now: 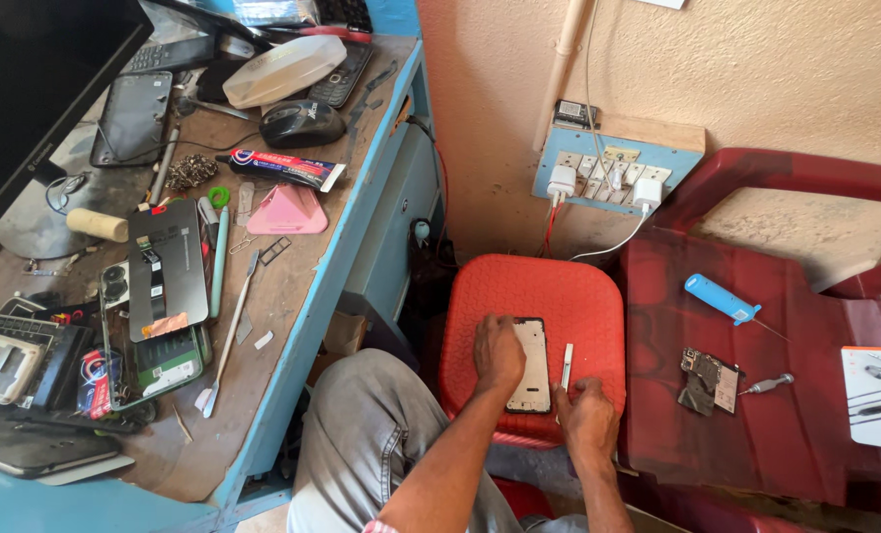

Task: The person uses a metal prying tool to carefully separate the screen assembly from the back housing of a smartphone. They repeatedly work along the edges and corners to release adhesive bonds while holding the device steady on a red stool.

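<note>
Pressing down on a phone frame (533, 363) that lies on a red stool (578, 296), the left hand (497, 353) rests flat with its fingers loosely spread along the frame's left edge, holding it in place rather than gripping it. The right hand (586, 413) sits at about five o'clock from the frame, fingers curled down onto the stool seat near the frame's lower right corner; I cannot tell whether it pinches anything. A small white strip (568, 365) lies just beside the frame at three o'clock, parallel to it.

At three o'clock from the stool stands a dark red plastic chair (756, 434), carrying a blue-handled screwdriver (722, 299), a circuit board (709, 380) and a small grey screwdriver (768, 384). At twelve o'clock a wall socket board (613, 170) holds white chargers. At nine o'clock the blue-edged counter (292, 326) is crowded with phone parts, a glue tube (282, 168), a pink wedge (287, 210) and a computer mouse (302, 123). Nothing lies between the hands and the frame.

The frame's long axis runs from twelve to six o'clock, top end pointing toward the wall, lying flat.
</note>
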